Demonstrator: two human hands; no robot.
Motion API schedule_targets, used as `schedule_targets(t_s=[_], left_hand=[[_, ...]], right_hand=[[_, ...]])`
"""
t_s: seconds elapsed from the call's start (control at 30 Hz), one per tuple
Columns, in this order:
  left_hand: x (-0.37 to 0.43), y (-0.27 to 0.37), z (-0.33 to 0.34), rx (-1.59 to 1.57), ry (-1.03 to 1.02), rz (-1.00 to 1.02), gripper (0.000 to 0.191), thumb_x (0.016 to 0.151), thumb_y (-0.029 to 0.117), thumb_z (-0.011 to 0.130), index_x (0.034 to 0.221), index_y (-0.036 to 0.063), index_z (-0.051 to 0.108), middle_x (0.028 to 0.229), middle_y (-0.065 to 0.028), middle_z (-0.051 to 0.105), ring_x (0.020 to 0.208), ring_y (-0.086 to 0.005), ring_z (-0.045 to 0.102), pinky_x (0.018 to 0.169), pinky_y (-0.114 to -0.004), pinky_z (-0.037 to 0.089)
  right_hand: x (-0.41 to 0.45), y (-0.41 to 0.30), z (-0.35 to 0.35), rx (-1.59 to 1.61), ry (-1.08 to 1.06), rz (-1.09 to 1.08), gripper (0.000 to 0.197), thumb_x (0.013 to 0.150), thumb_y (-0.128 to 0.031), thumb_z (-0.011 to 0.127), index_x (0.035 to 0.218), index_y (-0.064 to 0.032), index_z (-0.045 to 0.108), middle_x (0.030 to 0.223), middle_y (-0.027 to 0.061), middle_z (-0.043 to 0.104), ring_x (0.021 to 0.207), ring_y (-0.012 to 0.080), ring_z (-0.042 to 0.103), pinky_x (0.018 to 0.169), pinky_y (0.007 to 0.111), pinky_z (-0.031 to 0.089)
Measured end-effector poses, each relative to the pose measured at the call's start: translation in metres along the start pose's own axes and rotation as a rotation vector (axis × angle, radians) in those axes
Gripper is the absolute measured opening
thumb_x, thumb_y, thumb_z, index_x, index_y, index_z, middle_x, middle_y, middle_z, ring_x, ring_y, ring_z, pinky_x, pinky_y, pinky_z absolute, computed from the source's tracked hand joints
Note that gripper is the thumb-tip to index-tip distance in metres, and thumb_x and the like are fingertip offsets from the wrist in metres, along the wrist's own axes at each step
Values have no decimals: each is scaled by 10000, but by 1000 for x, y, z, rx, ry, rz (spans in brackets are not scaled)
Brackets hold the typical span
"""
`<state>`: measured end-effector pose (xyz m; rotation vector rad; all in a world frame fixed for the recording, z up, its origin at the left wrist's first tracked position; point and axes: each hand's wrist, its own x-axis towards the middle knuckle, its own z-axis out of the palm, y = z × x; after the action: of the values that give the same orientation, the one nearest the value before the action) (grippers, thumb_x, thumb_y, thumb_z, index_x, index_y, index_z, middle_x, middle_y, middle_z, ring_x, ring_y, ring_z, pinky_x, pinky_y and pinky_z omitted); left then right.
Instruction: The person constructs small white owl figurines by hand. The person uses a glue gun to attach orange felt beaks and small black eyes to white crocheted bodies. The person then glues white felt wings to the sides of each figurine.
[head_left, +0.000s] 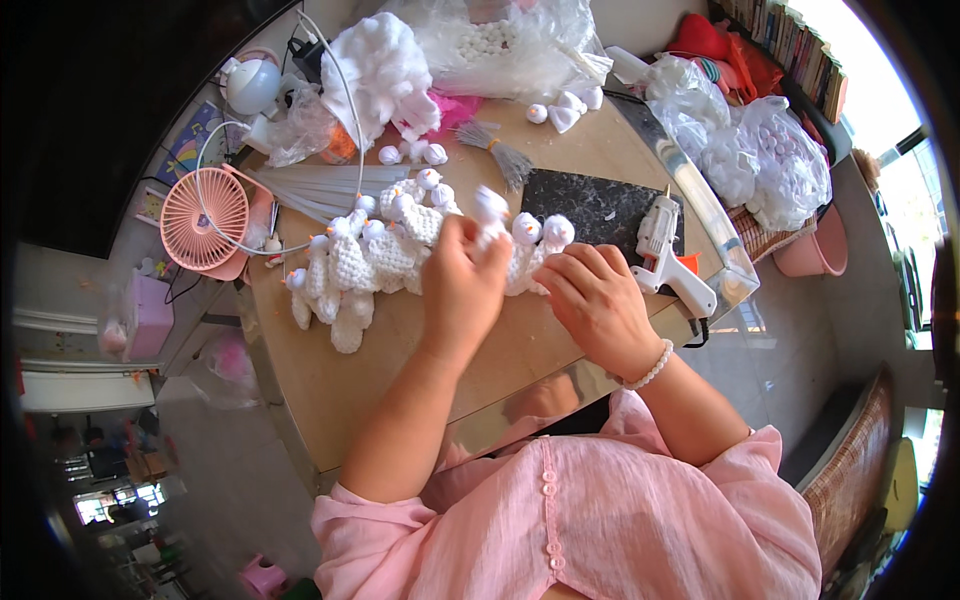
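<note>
My left hand (463, 289) holds a small white snowman figure (491, 206) by its lower part; its round head is blurred. My right hand (596, 300), a beaded bracelet at its wrist, bends its fingers beside a crocheted snowman (557, 234) with an orange nose; whether it grips this one I cannot tell. Another snowman head (527, 228) shows between the hands. To the left of my left hand lies a pile of white crocheted snowmen (356, 262). A white hot glue gun (666, 251) rests on a dark marbled board (570, 199) to the right.
A pink fan (205, 219) stands at the table's left, with a white cable looping above the pile. Farther back lie translucent glue sticks (322, 187), a bundle of thin wires (502, 154), white fluffy material (379, 71), loose white heads (536, 113) and a plastic bag (517, 64).
</note>
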<state>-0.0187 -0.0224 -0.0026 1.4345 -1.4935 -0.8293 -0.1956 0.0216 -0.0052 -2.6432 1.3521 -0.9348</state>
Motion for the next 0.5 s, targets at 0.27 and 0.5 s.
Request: schedule_targets(t_s=[0.27,0.5], left_hand=[[-22,-12,4,106,47,120,253,782,116,714,862,-1,504,761,-149,607,681,-348,617,619,-430,480],[-34,9,-15,-122,-56,18,239,864,130,704,952,0,524,811,-79,603,678,-166,597,594,-327,506]], right_hand=[[-11,1,2,14,0,-27,243,729,-64,617,968,-26,631,1049,79,604,1038,243,564,875,375,451],[-20,6,-44,48,227,218,218,729,-27,681,942,-10,638,959,115,644,950,289,606,834,383,491]])
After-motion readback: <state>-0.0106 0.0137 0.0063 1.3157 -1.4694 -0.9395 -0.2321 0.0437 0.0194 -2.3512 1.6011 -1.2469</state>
